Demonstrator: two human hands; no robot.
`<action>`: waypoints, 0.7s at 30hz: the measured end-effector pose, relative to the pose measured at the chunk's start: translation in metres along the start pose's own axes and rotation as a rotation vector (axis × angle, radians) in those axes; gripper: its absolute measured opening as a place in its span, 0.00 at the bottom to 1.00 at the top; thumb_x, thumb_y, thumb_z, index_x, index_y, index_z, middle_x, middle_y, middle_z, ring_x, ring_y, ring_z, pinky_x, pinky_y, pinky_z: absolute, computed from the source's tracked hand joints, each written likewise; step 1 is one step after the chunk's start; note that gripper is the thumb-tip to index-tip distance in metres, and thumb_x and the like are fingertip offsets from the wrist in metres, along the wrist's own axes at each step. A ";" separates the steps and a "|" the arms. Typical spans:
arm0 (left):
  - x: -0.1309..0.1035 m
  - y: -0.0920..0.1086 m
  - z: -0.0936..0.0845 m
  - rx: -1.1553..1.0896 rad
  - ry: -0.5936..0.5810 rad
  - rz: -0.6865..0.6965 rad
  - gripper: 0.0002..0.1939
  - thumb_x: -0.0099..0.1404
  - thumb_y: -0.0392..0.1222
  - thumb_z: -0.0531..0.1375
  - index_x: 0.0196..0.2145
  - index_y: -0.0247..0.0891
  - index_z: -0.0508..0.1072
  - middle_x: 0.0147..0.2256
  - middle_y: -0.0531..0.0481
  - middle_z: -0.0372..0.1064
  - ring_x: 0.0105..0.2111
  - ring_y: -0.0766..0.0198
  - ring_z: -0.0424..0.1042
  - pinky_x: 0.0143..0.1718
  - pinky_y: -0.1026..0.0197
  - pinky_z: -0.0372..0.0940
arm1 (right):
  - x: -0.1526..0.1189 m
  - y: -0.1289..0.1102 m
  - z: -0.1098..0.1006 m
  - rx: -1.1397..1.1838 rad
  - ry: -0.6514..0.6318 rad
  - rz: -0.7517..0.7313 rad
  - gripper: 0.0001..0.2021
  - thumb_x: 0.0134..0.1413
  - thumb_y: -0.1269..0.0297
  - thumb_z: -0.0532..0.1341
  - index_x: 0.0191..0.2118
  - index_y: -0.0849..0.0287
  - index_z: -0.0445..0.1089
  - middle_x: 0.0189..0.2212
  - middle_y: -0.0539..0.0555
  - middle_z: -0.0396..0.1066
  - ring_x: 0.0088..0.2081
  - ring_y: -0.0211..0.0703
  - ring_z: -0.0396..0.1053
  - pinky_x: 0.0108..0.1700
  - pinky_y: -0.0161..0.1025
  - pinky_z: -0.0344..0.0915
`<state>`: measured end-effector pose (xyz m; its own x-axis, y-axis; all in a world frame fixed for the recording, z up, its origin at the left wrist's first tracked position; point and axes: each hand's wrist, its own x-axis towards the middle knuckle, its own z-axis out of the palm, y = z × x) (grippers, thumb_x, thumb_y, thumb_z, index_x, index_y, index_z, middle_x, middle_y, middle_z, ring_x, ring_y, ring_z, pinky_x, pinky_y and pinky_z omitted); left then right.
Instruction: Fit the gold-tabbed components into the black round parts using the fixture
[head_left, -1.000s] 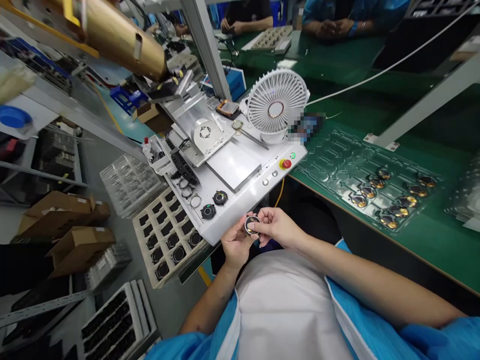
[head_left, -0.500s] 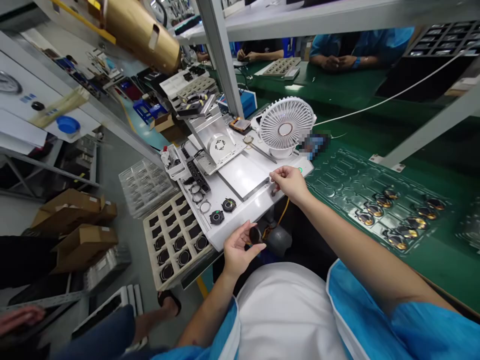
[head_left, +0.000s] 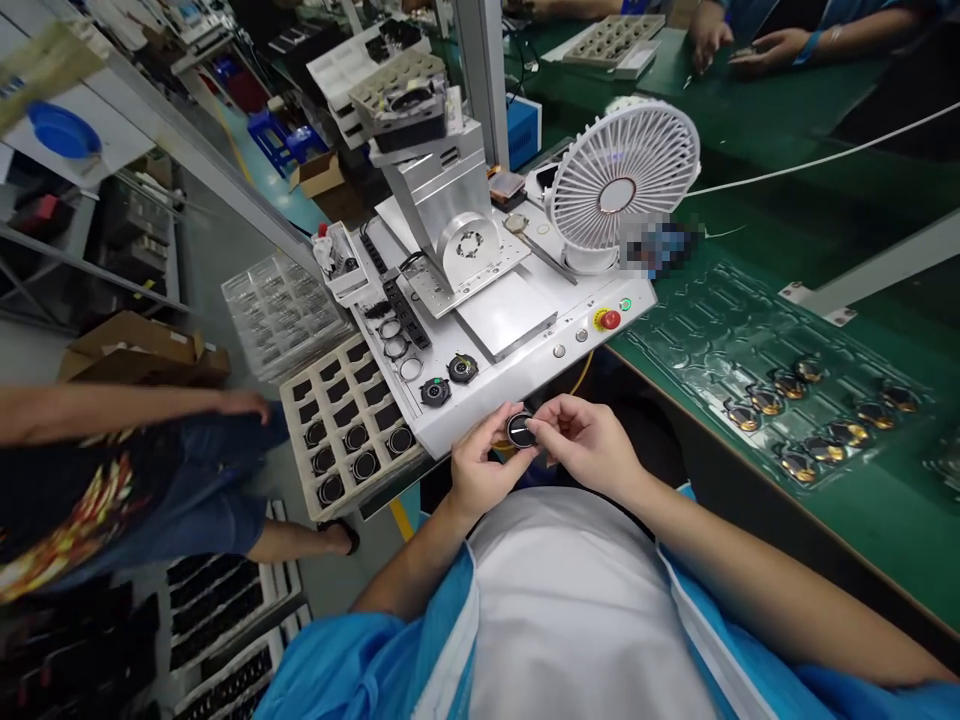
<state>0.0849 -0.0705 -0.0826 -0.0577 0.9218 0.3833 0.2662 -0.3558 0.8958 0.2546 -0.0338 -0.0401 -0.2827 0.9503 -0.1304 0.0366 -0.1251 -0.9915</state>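
A round black watch case (head_left: 520,430) is held in front of my lap, near the front edge of the white machine base (head_left: 450,432). The fingers and thumb of my left hand (head_left: 484,465) grip its rim from the left. From the right, my right hand (head_left: 589,445) is closed with its thumb and fingertips at the case's right side. On the machine's left front lie two black round parts (head_left: 463,368) (head_left: 434,391) and several thin metal rings (head_left: 410,370).
A beige tray (head_left: 304,480) with round watch parts adjoins the machine's left side. A white fan (head_left: 622,180), red button (head_left: 611,319) and metal fixture (head_left: 450,200) stand beyond. Right is a clear blister tray (head_left: 705,380). A person (head_left: 172,450) is at the left.
My right hand has come from the machine's front edge down to the watch case in my left hand. The view has shifted, and a person has moved into view at the left.
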 end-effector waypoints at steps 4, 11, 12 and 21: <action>0.000 0.003 -0.001 0.031 0.000 0.008 0.34 0.58 0.33 0.72 0.62 0.41 0.73 0.54 0.40 0.78 0.47 0.51 0.82 0.49 0.56 0.80 | 0.002 0.003 0.000 -0.074 0.007 -0.059 0.16 0.58 0.49 0.67 0.31 0.56 0.71 0.24 0.53 0.73 0.22 0.41 0.69 0.22 0.36 0.66; -0.002 -0.001 -0.003 0.046 0.002 0.034 0.33 0.58 0.31 0.71 0.61 0.41 0.74 0.54 0.40 0.79 0.48 0.52 0.82 0.50 0.55 0.79 | 0.001 0.002 0.004 -0.160 0.025 -0.138 0.11 0.59 0.56 0.64 0.29 0.56 0.70 0.22 0.51 0.71 0.21 0.40 0.66 0.24 0.36 0.63; -0.002 -0.001 -0.003 0.049 -0.001 0.035 0.33 0.58 0.32 0.71 0.61 0.41 0.74 0.53 0.40 0.79 0.48 0.52 0.82 0.50 0.55 0.79 | 0.001 0.001 0.004 -0.180 0.031 -0.156 0.10 0.59 0.57 0.64 0.29 0.56 0.70 0.22 0.51 0.71 0.21 0.39 0.66 0.24 0.36 0.62; -0.010 -0.004 0.014 -0.066 -0.004 -0.017 0.30 0.56 0.34 0.74 0.57 0.39 0.77 0.52 0.38 0.79 0.46 0.51 0.82 0.47 0.55 0.80 | -0.003 0.016 -0.005 -0.008 -0.001 0.041 0.15 0.56 0.50 0.68 0.36 0.56 0.68 0.23 0.47 0.67 0.22 0.37 0.65 0.23 0.34 0.64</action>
<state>0.0980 -0.0763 -0.0935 -0.0583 0.9284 0.3670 0.2012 -0.3492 0.9152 0.2604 -0.0369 -0.0554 -0.2815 0.9442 -0.1710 0.0561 -0.1617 -0.9852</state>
